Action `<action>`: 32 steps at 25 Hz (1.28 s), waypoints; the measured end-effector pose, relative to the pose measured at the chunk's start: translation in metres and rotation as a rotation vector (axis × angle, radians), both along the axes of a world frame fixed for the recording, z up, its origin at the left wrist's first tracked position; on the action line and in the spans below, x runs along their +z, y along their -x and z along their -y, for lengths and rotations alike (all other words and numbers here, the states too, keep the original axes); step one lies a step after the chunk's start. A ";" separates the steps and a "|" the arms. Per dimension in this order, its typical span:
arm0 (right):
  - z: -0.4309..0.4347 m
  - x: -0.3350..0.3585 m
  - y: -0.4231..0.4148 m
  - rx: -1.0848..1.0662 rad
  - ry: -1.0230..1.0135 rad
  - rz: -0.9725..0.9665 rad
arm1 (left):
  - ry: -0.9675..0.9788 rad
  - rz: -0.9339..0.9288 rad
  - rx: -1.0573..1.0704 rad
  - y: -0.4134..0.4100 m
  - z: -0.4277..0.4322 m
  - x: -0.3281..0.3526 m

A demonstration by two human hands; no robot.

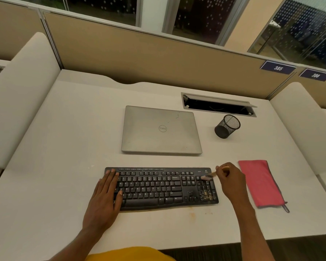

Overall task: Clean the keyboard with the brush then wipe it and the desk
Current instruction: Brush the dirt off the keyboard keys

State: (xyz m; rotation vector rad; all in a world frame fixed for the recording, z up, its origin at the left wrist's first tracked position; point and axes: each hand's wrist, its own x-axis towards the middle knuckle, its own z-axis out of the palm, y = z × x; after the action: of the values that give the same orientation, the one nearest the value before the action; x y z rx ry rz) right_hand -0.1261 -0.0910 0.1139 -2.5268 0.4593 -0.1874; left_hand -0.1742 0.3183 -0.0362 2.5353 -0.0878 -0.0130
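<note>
Your left hand [105, 194] lies flat on the left end of the black keyboard [161, 187]. Its fingers are straight and spread over the keys, and the palm covers the near-left corner. Your right hand [231, 180] sits just off the keyboard's right end, fingers curled round the handle of a small brush [208, 176]. The pale tip of the handle sticks out above your knuckles, and the bristles touch the top of the number pad. The bristle end is blurred, so you can't make out its exact shape. Lower on the number pad, pale crumbs [207, 194] sit among the keys by the near-right corner.

The keyboard lies on the white tabletop [55, 147] close to the near edge, its long side running left to right in front of you. A faint orange stain [192, 214] marks the tabletop just in front of it.

A red cloth [260, 183] lies flat just right of your right hand, apart from the keyboard — it is folded into a long strip with a small dark loop at its near corner. Behind the keyboard, and apart from it, a closed silver laptop [161, 129] lies flat. To the laptop's right stands a black mesh pen cup [227, 126], and behind that a cable hatch [218, 104] sits open in the tabletop.
</note>
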 end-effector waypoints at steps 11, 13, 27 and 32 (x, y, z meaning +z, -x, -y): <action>0.004 -0.009 0.006 -0.043 0.009 -0.007 | -0.014 -0.015 -0.002 -0.001 0.000 0.000; -0.004 -0.004 0.005 -0.002 -0.039 -0.002 | -0.015 -0.010 -0.001 -0.001 0.000 0.000; -0.017 -0.008 0.010 0.054 -0.062 -0.017 | 0.001 0.004 -0.001 0.000 0.000 -0.001; -0.010 -0.014 0.012 0.039 -0.032 -0.058 | -0.006 -0.003 -0.006 0.000 0.001 0.000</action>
State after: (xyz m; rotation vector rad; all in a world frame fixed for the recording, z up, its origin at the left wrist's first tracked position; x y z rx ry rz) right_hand -0.1381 -0.0815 0.1004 -2.5127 0.4325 -0.0921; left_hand -0.1739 0.3178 -0.0361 2.5414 -0.0950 -0.0194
